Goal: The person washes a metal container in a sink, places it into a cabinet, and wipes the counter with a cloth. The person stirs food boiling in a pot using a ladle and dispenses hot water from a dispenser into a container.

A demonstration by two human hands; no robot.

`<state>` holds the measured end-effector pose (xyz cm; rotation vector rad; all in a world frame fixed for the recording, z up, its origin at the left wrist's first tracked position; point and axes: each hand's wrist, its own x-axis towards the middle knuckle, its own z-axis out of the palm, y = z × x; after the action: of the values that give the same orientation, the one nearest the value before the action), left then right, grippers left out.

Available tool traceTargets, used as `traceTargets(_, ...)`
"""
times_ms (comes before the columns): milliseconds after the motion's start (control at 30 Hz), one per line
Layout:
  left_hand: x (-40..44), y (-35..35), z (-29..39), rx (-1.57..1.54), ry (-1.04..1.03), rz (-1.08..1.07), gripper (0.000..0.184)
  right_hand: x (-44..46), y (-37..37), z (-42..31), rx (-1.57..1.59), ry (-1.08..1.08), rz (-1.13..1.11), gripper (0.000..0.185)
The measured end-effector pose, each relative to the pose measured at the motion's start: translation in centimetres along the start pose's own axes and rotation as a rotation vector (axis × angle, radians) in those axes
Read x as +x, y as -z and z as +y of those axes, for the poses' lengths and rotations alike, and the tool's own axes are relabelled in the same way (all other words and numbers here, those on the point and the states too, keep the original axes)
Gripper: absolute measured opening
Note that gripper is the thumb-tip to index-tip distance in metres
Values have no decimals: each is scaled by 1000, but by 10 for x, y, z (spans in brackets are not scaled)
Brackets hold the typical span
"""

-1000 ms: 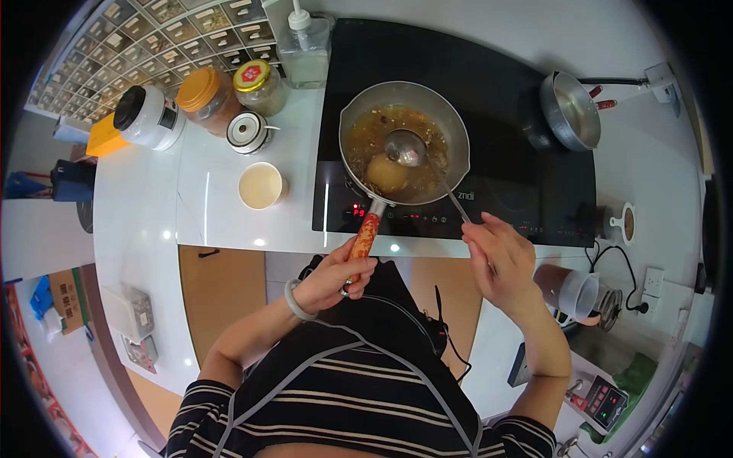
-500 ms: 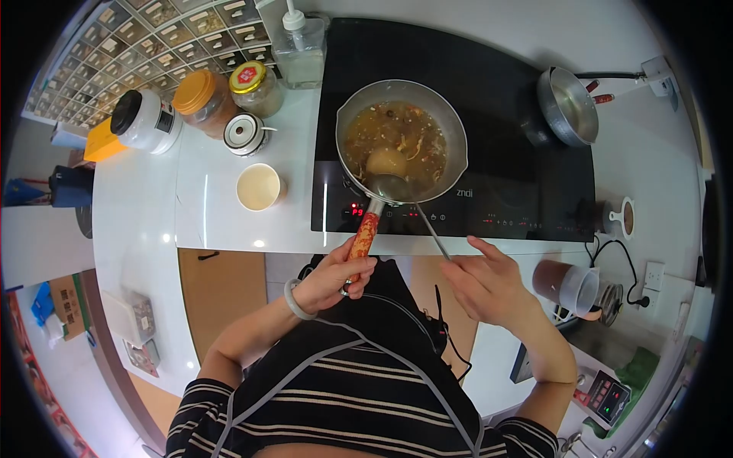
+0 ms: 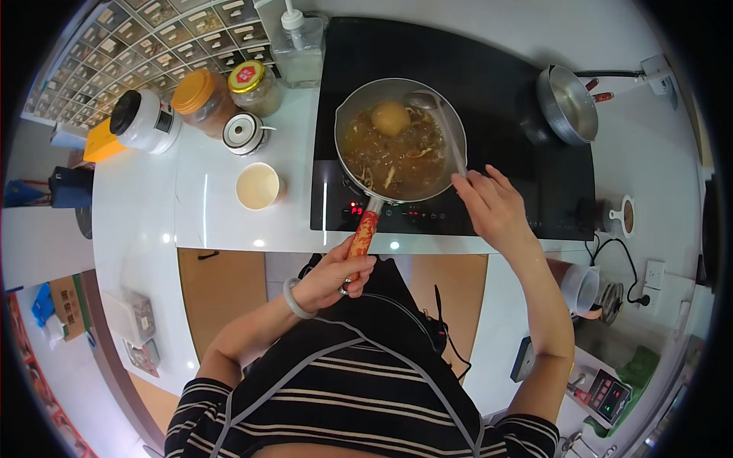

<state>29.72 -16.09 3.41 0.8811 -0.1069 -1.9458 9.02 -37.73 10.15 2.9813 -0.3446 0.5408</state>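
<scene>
A grey metal saucepan (image 3: pixel 343 164) of brown broth stands on the black glass hob (image 3: pixel 504 183). An egg-shaped brown piece (image 3: pixel 390 118) floats towards the far side of the broth, among shreds and small bits. My left hand (image 3: pixel 336 273) is closed around the saucepan's red patterned handle (image 3: pixel 363 235). With my right hand (image 3: pixel 492 206), at the saucepan's right side, I pinch the shaft of a metal spoon (image 3: pixel 450 137). Its bowl lies at the far right inside the saucepan, partly in the broth.
Left of the hob stand a paper cup (image 3: pixel 258 187), a lidded metal pot (image 3: pixel 244 134), several jars and a pump bottle (image 3: pixel 298 53). A second saucepan (image 3: pixel 569 107) sits at the back right. A clear jug (image 3: pixel 578 286) and a digital scale (image 3: pixel 608 397) are at the right.
My right hand has moved up and right, carrying the spoon from the near rim to the far right of the saucepan. The brown piece has shifted away from me. My left hand stays put.
</scene>
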Motion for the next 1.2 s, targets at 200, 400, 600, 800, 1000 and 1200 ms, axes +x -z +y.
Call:
traceTargets(200, 0, 2, -1, 1, 3, 4, 54, -4, 26, -19, 86, -83, -118, 36)
traceTargets(400, -2, -3, 3, -3, 15, 10, 54, -2, 59, -20, 435, -296, -20, 23)
traceTargets(600, -1, -2, 2, -11, 10, 6, 54, 1, 75, -21, 454, -148, -26, 28)
traceTargets(800, -1, -2, 2, -2, 12, 10, 52, 7, 10, -42, 418, -22, 51, 36)
traceTargets(1000, 0, 6, -3, 47, -28, -6, 47, 23, -8, -38, 307, 56, 69, 38)
traceTargets(1200, -15, 21, 0, 102, -107, 95, 63, 1, 3, -37, 258, 112, 4, 42)
